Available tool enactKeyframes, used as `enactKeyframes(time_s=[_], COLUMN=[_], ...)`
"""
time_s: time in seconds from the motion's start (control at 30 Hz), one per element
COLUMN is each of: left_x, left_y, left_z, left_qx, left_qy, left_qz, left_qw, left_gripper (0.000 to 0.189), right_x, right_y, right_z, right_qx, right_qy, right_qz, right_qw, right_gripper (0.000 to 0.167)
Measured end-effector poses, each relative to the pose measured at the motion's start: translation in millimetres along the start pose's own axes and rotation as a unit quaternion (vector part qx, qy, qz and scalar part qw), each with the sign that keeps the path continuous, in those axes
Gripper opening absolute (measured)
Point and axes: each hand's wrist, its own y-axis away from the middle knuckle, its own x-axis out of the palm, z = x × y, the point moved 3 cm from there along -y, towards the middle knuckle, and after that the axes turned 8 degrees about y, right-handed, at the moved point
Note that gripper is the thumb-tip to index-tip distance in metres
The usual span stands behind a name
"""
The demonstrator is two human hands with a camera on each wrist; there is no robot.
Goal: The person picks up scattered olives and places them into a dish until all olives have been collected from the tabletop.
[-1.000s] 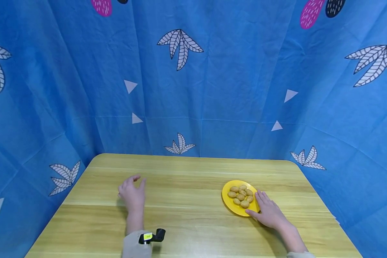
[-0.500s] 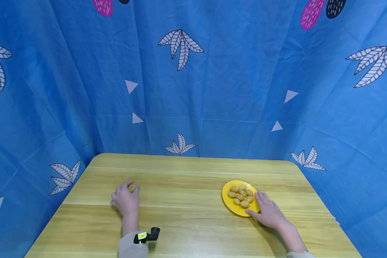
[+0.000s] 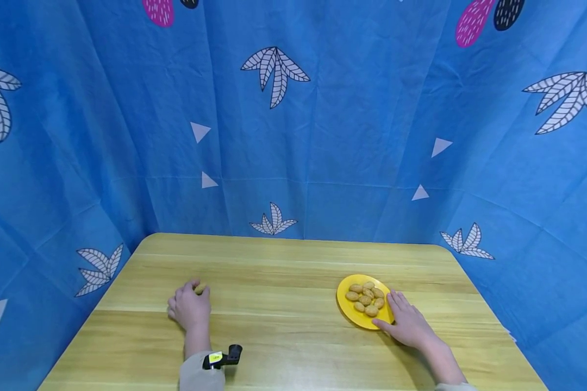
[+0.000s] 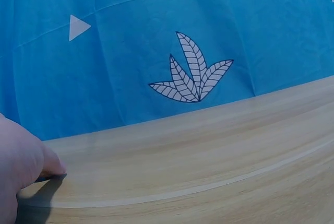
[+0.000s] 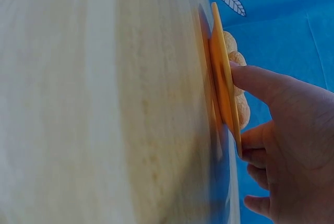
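In the head view, my left hand (image 3: 192, 309) is low over the left part of the table. Its thumb and fingers curl round one tan oval nut-like piece (image 3: 200, 289); the left wrist view shows only part of this hand (image 4: 21, 169), the piece hidden. To the right, a yellow plate (image 3: 343, 308) holds several similar speckled pieces (image 3: 364, 300). My right hand (image 3: 411, 323) rests on the plate's right rim, fingers straight and thumb spread apart. From the right wrist, the plate (image 5: 223, 83) shows edge-on, with the thumb (image 5: 263, 83) over its rim and the fingers at its edge.
The light wooden table (image 3: 274, 336) has rounded far corners. Blue curtain (image 3: 352, 108) with leaf prints hangs behind it and along both sides. A black wrist mount (image 3: 223, 358) with a yellow label sits on the left sleeve (image 3: 200, 374).
My left hand has moved left and down toward me, and a tan oval piece now shows clearly between its thumb and fingers. The right hand and the plate stay put.
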Motion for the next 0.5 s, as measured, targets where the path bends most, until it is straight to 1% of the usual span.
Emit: enactKeyframes(time_s=[0.27,0.5], left_x=[1.4,-0.3], left_y=[0.2,1.5], left_z=[1.8,-6.1], left_qx=[0.005,0.016], left_qy=[-0.005,-0.008], left_qz=[-0.006,-0.003], left_qw=[1.0000,0.9998], left_gripper=[0.032,0.031], right_x=[-2.1,-2.1], right_y=[1.5,2.3], right_z=[1.8,2.3], right_qx=[-0.002,-0.001], right_qy=[-0.001,-0.003], right_qz=[-0.005,-0.003], right_qw=[1.0000,1.0000], right_gripper=[0.093,0.094])
